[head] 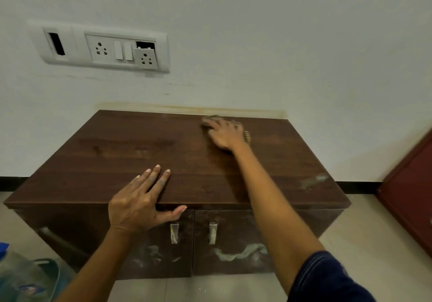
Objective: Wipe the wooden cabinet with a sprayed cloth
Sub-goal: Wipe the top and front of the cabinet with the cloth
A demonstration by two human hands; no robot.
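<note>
**Cabinet Top: Cloth at Rear Edge**

The wooden cabinet point(131, 152) stood against the wall, below a socket panel point(100, 46). The cloth point(247, 136) lay on the cabinet top near its rear edge, right of centre, mostly covered by your right hand point(225, 133). That hand pressed down on the cloth with its fingers spread. Your left hand point(138, 198) rested flat and open on the front edge of the top, holding nothing, its thumb lying along the front face. Pale smears point(240, 253) marked the right door below two metal handles point(174, 232).
</note>
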